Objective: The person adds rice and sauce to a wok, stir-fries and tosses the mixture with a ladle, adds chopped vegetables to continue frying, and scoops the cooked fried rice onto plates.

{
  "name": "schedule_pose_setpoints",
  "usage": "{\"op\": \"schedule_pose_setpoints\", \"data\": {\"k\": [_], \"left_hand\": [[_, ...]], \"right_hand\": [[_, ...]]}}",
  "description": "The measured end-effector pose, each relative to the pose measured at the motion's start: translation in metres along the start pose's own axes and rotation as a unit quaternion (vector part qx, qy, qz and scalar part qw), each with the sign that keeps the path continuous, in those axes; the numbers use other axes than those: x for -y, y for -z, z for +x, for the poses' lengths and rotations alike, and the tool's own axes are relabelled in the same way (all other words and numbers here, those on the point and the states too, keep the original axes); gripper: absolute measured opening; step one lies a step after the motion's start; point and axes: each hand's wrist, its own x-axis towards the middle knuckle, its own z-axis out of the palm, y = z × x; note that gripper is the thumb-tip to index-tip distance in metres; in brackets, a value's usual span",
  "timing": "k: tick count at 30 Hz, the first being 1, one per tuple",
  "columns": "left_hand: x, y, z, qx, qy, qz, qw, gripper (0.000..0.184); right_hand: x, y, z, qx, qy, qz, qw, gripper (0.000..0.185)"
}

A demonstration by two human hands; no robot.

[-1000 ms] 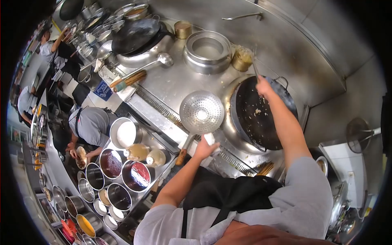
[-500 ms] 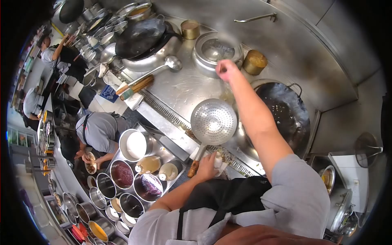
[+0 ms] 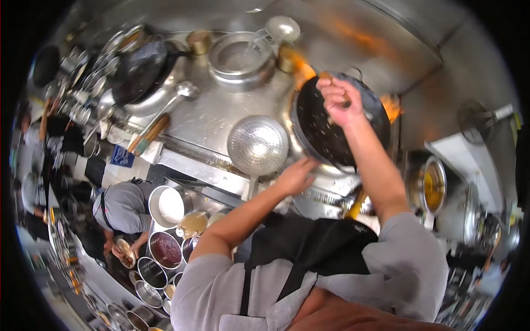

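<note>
My right hand [image 3: 341, 102] is closed around the handle end of a ladle, above the black wok [image 3: 320, 124]. The ladle's bowl [image 3: 282, 28] is up at the back, near the water pot [image 3: 242, 58], with water splashing beside it. Small pale bits lie in the wok, and orange flames rise at its left and right edges. Beside the wok's near left rim is my left hand [image 3: 298, 175], slightly blurred, its fingers stretched out and holding nothing visible. A perforated strainer [image 3: 258, 144] lies to the left of the wok.
Left of the stove top are another wok [image 3: 139, 71], a second ladle [image 3: 186, 89] and a bamboo brush [image 3: 154, 131]. Containers, one with white contents [image 3: 167, 207], stand at lower left. A co-worker [image 3: 124, 207] bends beside them. A yellow-filled pot [image 3: 434, 185] is at right.
My right hand has moved from near the water pot to above the wok, and the ladle's bowl is now raised. My left hand has shifted toward the wok's rim. Flames have appeared around the wok.
</note>
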Motion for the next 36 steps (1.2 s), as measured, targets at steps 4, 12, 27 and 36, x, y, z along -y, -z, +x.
{"op": "schedule_pose_setpoints", "data": {"k": [4, 12, 27, 36], "left_hand": [[-0.045, -0.042, 0.043, 0.017, -0.01, 0.01, 1.0, 0.036], [-0.054, -0.102, 0.053, -0.046, 0.082, 0.095, 0.991, 0.024], [0.049, -0.039, -0.165, -0.205, 0.486, 0.247, 0.813, 0.062], [0.055, -0.026, -0.194, -0.225, 0.502, -0.316, 0.773, 0.026]], "right_hand": [[0.034, -0.03, -0.088, -0.081, 0.064, -0.094, 0.99, 0.012], [0.057, -0.043, -0.274, -0.383, 0.15, -0.318, 0.854, 0.061], [0.002, -0.003, -0.445, -0.376, -0.039, -0.497, 0.781, 0.087], [-0.001, 0.012, -0.209, -0.241, 0.059, -0.74, 0.625, 0.088]]}}
